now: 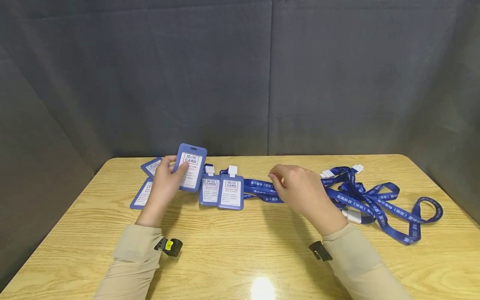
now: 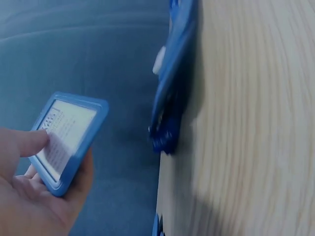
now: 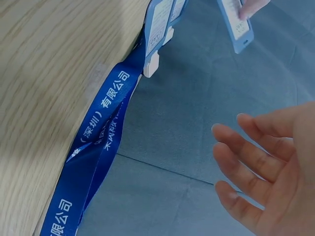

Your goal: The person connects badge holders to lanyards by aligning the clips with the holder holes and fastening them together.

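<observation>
My left hand (image 1: 167,180) grips a blue ID card holder (image 1: 190,166) upright above the table, thumb across its front and fingers behind. A slot shows at the holder's top, with no strap through it. My right hand (image 1: 298,191) hovers over the blue lanyards, its fingers loosely bent with nothing between them; the right wrist view shows the palm and bare fingertips (image 3: 224,191). Between the hands, two card holders (image 1: 230,191) lie side by side, each joined by a white clip (image 1: 232,170) to a blue lanyard strap (image 1: 258,186).
Beyond my left hand lie two more card holders (image 1: 141,195), partly covered by it. A tangled heap of blue lanyards (image 1: 360,196) with white clips (image 1: 353,216) spreads over the right side of the wooden table (image 1: 225,250). A dark curtain (image 1: 225,83) hangs behind.
</observation>
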{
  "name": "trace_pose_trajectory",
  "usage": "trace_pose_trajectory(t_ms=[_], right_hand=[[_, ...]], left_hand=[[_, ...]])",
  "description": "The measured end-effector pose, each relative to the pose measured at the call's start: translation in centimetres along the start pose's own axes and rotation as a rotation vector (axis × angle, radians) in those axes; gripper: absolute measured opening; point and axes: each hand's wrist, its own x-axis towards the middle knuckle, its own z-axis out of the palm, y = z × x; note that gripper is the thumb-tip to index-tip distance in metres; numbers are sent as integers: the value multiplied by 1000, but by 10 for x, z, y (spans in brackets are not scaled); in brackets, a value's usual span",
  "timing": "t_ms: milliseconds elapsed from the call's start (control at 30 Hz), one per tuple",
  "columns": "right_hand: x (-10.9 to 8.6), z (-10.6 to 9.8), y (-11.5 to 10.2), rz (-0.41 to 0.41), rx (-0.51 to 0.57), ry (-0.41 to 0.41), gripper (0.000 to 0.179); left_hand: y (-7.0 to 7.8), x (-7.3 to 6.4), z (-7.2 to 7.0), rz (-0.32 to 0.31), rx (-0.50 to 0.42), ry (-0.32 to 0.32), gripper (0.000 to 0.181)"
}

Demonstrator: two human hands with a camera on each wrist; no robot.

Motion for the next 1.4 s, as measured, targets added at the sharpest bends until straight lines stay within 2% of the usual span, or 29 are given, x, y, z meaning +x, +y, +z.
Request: trace_pose_trajectory(t_ms=[167,300,467,633,767,833,967,1133,1400], right_hand=[[1,7,2,14,14,-20,9],[-1,14,5,23,27,-45,10],[-1,18,19,21,8,-79,10],[5,16,37,-40,-94,-96,8],[10,11,51,-100,-170,-116,7],[12,9,58,-105,-171,-140,8],[15,6,77,-43,-114,-227,13],[20,3,105,49,-72,-338,17],[18,-8,141,106,-130,-389,21]], left_hand=[[9,-2,8,-18,-137,-47,42],[16,-5,15,-46,-188,-80,42],[21,-10,21,-68,-206,-93,41],[25,-12,22,-83,-177,-96,40],[26,-12,24,-67,-173,-110,37],[27,-12,24,-55,-178,-127,36],[26,-13,27,-29,-190,-172,37],[26,-16,31,-2,-187,-184,38],[26,-17,35,-5,-198,-197,35]])
